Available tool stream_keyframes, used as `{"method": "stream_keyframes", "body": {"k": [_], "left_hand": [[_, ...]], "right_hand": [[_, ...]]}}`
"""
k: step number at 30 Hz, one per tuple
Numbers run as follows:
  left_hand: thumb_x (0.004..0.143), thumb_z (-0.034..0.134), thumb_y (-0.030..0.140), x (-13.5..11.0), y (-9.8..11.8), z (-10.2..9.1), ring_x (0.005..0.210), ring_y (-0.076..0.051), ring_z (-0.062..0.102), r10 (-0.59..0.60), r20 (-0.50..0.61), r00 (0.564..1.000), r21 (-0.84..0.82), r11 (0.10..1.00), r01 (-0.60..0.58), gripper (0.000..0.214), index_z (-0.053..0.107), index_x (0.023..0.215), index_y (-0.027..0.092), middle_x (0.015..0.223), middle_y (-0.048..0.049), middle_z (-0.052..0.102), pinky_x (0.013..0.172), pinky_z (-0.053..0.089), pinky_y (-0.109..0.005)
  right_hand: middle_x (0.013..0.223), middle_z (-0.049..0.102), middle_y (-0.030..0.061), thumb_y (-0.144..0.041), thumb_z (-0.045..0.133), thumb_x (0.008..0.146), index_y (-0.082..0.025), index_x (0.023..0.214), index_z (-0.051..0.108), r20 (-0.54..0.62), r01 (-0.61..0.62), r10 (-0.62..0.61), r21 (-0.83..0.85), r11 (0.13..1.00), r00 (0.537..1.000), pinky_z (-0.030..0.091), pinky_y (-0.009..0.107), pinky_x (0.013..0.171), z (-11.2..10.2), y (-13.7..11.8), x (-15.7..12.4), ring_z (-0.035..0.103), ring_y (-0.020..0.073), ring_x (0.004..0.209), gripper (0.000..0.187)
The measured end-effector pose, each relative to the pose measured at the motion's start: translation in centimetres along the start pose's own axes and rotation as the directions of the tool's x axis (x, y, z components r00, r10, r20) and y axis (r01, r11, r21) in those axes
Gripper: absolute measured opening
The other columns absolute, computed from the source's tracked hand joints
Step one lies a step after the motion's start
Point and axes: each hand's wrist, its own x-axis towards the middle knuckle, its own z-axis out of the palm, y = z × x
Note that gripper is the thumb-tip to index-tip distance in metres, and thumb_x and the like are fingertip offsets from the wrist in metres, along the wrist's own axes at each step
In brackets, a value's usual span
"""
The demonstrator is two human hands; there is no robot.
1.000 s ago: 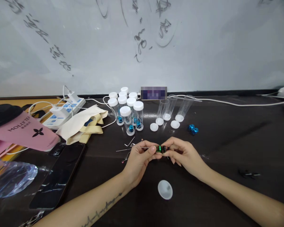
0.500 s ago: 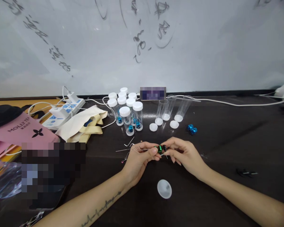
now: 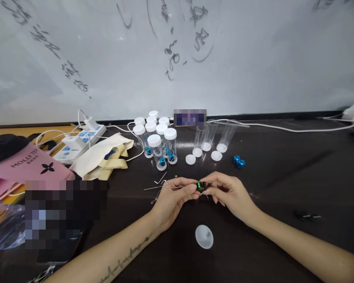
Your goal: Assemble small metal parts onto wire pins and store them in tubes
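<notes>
Between my two hands is a small green-and-black cylindrical part. My left hand pinches its left side with thumb and fingers. My right hand grips the black right end, largely hidden by the fingertips. A thin metal rod sticks out leftward from behind my left hand. Beyond that hand, L-shaped hex keys lie on the dark table. Closer to me sits a small translucent white dish with a tiny item inside that I cannot make out. Shiny blue metal parts lie past my right hand.
Several capped clear tubes holding blue parts stand behind my hands. Right of them are uncapped tubes and loose white caps. A power strip, a cloth bag and a pink bag crowd the left. Black pieces lie right.
The black end in my right hand sits slightly closer to the green ring. Both hands stay almost in place, and the camera view has shifted slightly.
</notes>
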Motion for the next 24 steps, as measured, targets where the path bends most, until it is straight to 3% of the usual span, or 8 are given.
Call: {"method": "stream_keyframes", "body": {"k": [11, 24], "left_hand": [[0.069, 0.082, 0.021, -0.09, -0.07, -0.2, 0.065, -0.009, 0.066, 0.018, 0.045, 0.999, -0.017, 1.0, -0.017, 0.017, 0.074, 0.08, 0.011, 0.081, -0.0054, 0.073, 0.07, 0.053, -0.02], [0.069, 0.083, 0.023, -0.07, -0.14, -0.17, 0.063, -0.009, 0.065, 0.021, 0.02, 1.0, -0.014, 1.0, -0.021, 0.019, 0.074, 0.079, 0.01, 0.072, -0.0043, 0.071, 0.067, 0.052, -0.018]], "right_hand": [[0.051, 0.052, -0.0053, -0.031, 0.071, 0.083, -0.017, 0.09, 0.071, -0.03, 0.075, -0.078, -0.094, 0.993, 0.996, 0.037, 0.022, 0.044, 0.19, -0.63, 0.03, 0.046, 0.0086, 0.041, 0.016], [0.051, 0.054, -0.005, -0.036, 0.071, 0.083, -0.018, 0.087, 0.068, -0.004, 0.048, -0.049, -0.112, 0.992, 0.999, 0.04, 0.023, 0.047, 0.25, -0.4, 0.13, 0.049, 0.0095, 0.044, 0.019]]}}
